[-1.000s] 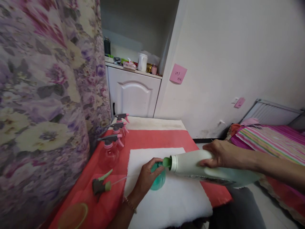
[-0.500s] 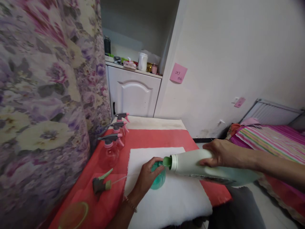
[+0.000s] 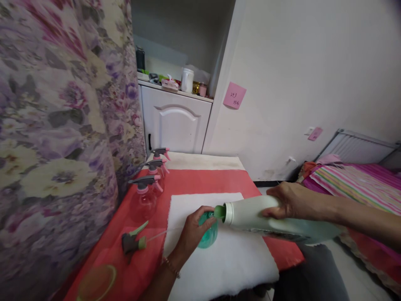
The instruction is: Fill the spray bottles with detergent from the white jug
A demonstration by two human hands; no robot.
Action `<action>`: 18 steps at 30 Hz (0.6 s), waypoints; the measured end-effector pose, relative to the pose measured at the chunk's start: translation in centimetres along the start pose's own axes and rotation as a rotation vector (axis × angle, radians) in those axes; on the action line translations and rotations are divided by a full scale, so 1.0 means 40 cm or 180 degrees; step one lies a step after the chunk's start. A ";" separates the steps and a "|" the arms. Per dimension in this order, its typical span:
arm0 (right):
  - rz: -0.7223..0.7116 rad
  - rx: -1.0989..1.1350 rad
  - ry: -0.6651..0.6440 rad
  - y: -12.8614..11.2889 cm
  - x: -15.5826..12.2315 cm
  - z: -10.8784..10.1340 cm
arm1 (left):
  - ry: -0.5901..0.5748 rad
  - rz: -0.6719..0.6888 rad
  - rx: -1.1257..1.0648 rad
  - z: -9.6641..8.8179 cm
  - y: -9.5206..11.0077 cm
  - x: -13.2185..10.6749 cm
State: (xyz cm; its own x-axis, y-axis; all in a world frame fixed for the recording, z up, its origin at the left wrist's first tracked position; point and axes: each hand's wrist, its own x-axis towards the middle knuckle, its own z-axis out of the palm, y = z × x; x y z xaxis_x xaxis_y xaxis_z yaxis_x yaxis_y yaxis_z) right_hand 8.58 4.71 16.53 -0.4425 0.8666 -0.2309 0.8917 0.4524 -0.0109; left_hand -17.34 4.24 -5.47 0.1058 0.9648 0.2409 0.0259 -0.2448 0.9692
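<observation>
My left hand (image 3: pixel 198 228) is closed around the upper part of a green see-through spray bottle (image 3: pixel 209 237), which stands without its trigger head on a white cloth (image 3: pixel 238 267). With my right hand (image 3: pixel 286 201) I grip a large pale green detergent bottle (image 3: pixel 250 213) by its handle. That bottle lies tilted almost level, its green spout (image 3: pixel 219 212) right at the mouth of the spray bottle. Whether liquid is flowing I cannot make out. To the left, a grey and green trigger sprayer head (image 3: pixel 134 243) lies on the red table cover (image 3: pixel 200 182), its thin tube pointing toward my left hand.
Three clear spray bottles, the nearest one (image 3: pixel 143 205) with a pink and grey trigger, stand in a row along the table's left edge. A yellow-green round cap or lid (image 3: pixel 97 284) lies at the near left. The flowered curtain (image 3: pixel 62 146) hangs beside the table; a bed (image 3: pixel 360 179) is at right.
</observation>
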 end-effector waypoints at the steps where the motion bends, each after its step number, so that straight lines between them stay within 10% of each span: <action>1: 0.0019 -0.0019 0.0000 -0.002 0.000 -0.001 | -0.0001 0.0001 0.0003 0.000 0.000 0.000; 18: 0.0067 -0.0043 -0.0043 -0.011 -0.003 -0.005 | 0.0002 0.0007 0.0028 -0.001 0.002 0.002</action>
State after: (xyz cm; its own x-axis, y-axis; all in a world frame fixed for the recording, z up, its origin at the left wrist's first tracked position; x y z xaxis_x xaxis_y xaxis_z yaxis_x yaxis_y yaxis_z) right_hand 8.23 4.47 16.76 -0.4222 0.8730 -0.2442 0.8994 0.4370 0.0071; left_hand -17.36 4.30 -5.36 0.1054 0.9643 0.2431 0.0343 -0.2478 0.9682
